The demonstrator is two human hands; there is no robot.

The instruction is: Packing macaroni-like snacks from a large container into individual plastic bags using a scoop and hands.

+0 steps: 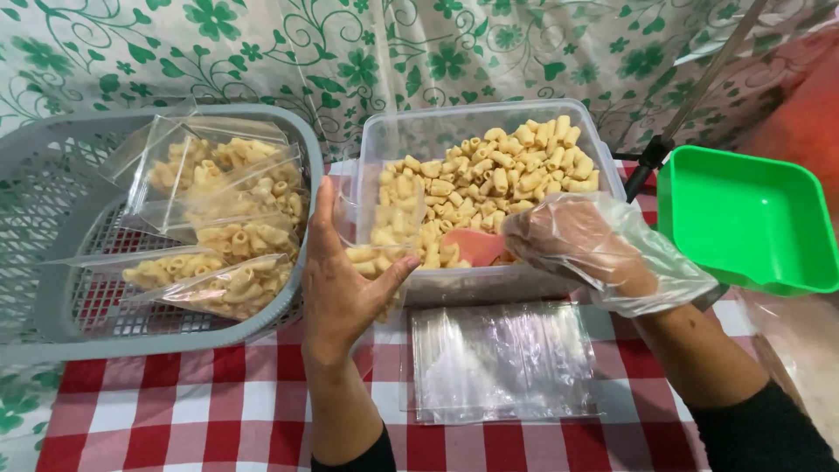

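A small clear bag, partly filled with macaroni, is held open at the edge of the clear tub by the left hand, thumb and fingers closed on its side. An orange scoop is gripped by the right hand, which is covered by a loose plastic glove, and is dipped among the macaroni just beside the bag's mouth. Pieces could be spilled onto the checked tablecloth if the bag's mouth sags or the scoop is tipped too early. Filled bags are stacked in the grey basket; empty bags are laid in front of the tub.
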